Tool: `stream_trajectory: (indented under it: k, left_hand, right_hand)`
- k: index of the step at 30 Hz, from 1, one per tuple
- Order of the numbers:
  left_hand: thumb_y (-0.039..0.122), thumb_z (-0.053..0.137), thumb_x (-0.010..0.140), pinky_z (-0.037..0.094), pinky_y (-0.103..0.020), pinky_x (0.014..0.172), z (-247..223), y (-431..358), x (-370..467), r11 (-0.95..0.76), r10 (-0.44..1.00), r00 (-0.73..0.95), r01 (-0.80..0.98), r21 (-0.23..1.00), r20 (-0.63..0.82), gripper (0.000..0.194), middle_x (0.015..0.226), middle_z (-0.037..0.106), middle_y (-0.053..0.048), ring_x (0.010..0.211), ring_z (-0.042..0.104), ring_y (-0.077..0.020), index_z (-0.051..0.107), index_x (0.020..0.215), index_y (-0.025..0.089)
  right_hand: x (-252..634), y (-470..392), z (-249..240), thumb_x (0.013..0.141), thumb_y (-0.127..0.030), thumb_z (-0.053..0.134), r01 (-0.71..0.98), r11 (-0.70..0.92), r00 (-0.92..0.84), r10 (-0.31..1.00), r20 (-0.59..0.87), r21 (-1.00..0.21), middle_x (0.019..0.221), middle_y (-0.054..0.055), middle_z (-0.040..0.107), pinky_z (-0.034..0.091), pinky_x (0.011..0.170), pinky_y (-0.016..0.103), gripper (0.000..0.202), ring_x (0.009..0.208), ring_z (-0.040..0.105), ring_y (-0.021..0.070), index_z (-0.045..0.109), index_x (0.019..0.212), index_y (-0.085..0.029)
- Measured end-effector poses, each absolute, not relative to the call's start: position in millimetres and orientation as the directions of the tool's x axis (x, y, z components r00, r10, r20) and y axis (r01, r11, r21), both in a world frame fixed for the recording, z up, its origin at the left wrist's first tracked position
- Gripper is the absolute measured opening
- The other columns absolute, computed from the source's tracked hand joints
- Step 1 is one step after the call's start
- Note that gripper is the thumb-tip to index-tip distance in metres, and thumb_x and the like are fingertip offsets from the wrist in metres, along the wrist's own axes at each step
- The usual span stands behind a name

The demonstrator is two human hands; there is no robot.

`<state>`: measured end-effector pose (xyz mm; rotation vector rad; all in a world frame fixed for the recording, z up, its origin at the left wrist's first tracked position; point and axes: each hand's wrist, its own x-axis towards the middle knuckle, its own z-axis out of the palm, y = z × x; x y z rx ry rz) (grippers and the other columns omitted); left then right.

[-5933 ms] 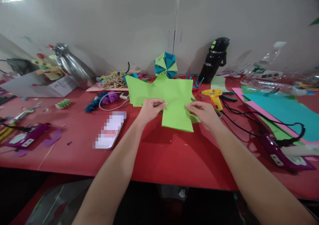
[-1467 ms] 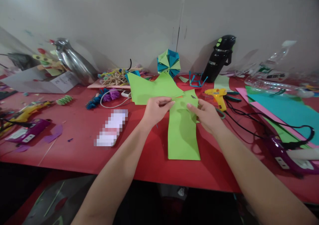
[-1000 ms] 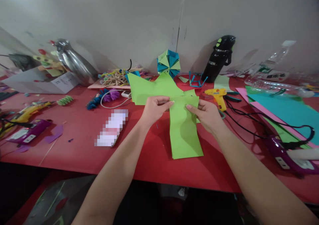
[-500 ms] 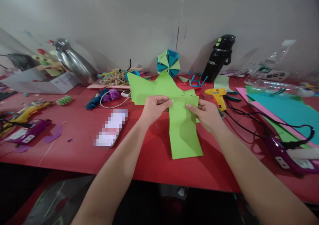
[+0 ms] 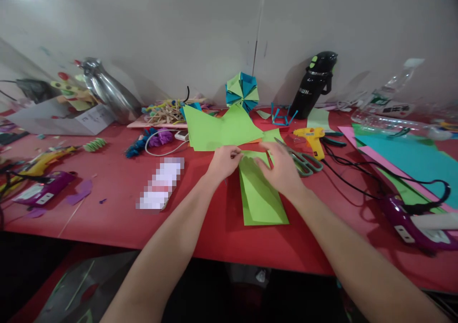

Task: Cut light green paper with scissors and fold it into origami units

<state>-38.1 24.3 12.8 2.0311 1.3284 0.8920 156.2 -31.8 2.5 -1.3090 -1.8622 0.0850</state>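
Pinches the top left corner of a folded lime-green paper strip (image 5: 260,194) with the left hand (image 5: 224,163), grip clenched on the paper, and spreads the right hand (image 5: 281,170) over the strip's upper right edge, thumb apart and grip released. Has the strip over the middle of the red table (image 5: 223,239), lower end pointing toward the near edge, with a larger lime-green sheet (image 5: 222,131) just beyond, grey-handled scissors (image 5: 299,158) just right of the right hand, a yellow glue gun (image 5: 310,136) past the scissors, and a pixelated phone (image 5: 161,183) farther left
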Motion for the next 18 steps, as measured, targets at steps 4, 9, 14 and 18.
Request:
stream_trajectory:
  k: [4, 9, 14, 18]
  left_hand:
    - [0.020, 0.063, 0.087, 0.056, -0.031, 0.078, 11, 27, -39, -0.384, 0.920, 0.313, 0.605, 0.698, 0.234, 0.014, 0.090, 0.080, -0.006, 0.080, 0.073, -0.0195, 0.076, 0.090, 0.019]
    - [0.022, 0.062, 0.088, 0.053, -0.033, 0.079, 14, 27, -42, -0.418, 0.908, 0.312, 0.671, 0.612, 0.278, 0.016, 0.092, 0.080, -0.006, 0.083, 0.073, -0.0210, 0.077, 0.093, 0.021]
    - [0.023, 0.059, 0.091, 0.050, -0.031, 0.075, 14, 27, -43, -0.435, 0.900, 0.333, 0.736, 0.519, 0.283, 0.019, 0.090, 0.079, -0.005, 0.077, 0.069, -0.0196, 0.077, 0.093, 0.023]
    - [0.021, 0.054, 0.091, 0.046, -0.030, 0.071, 13, 26, -43, -0.473, 0.879, 0.368, 0.749, 0.463, 0.303, 0.023, 0.082, 0.077, -0.005, 0.072, 0.065, -0.0188, 0.077, 0.090, 0.022]
  right_hand:
    - [133, -42, 0, 0.098, -0.049, 0.051, 0.812, 0.480, -0.394, 0.871, 0.294, -0.334, 0.158, 0.023, 0.042, 0.035, 0.118, 0.056, 0.062, 0.147, 0.039, 0.0386, 0.051, 0.145, -0.009]
    - [131, -53, -7, 0.099, -0.064, 0.035, 0.826, 0.472, -0.447, 0.881, 0.153, -0.309, 0.167, 0.018, 0.027, 0.020, 0.124, 0.059, 0.077, 0.155, 0.021, 0.0352, 0.037, 0.157, -0.013]
    - [132, -62, -4, 0.099, -0.069, 0.025, 0.836, 0.485, -0.471, 0.874, 0.119, -0.256, 0.167, 0.019, 0.024, 0.015, 0.125, 0.059, 0.084, 0.156, 0.018, 0.0359, 0.034, 0.158, -0.010]
    - [129, -67, -6, 0.099, -0.068, 0.025, 0.844, 0.501, -0.484, 0.865, 0.132, -0.191, 0.164, 0.023, 0.026, 0.016, 0.126, 0.057, 0.086, 0.155, 0.020, 0.0365, 0.037, 0.156, -0.004]
